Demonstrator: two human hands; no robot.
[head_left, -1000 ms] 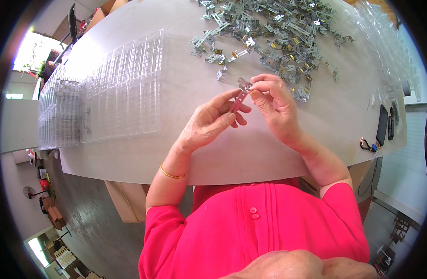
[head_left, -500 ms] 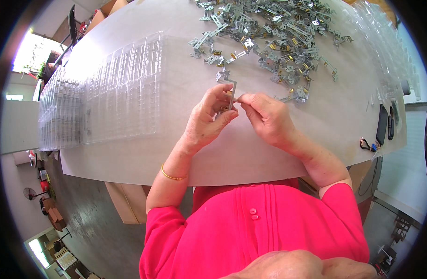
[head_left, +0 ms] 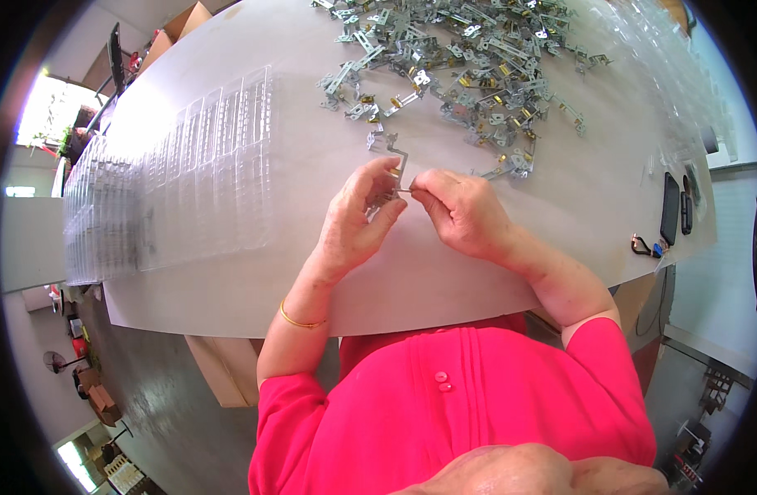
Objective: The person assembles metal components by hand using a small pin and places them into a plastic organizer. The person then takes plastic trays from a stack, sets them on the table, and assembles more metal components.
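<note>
Over the near middle of the table, my left hand [head_left: 355, 216] is closed around a thin, bent metal bracket [head_left: 404, 168], its crooked arm sticking out past the fingertips. A brassy bit shows beside the fingers; the rest of the bracket is hidden in the palm. Right beside it, the thumb and forefinger of my right hand [head_left: 467, 213] pinch the end of a slender metal piece [head_left: 404, 190] that reaches across to the bracket. Whether that piece is joined to the bracket I cannot tell. Beyond the hands lies a heap of similar metal brackets [head_left: 498, 82] with brass-coloured parts.
Clear plastic trays [head_left: 209, 173] lie at the left, next to a stack of them [head_left: 104, 216]. More clear plastic [head_left: 671, 74] sits at the far right. Near the table's right edge are a black phone-like slab [head_left: 670, 208] and a small dark-handled tool [head_left: 645, 247].
The whole view has shifted a little. My right fingertips sit slightly farther from the bracket and lower along it, and more of the slender piece shows between the hands.
</note>
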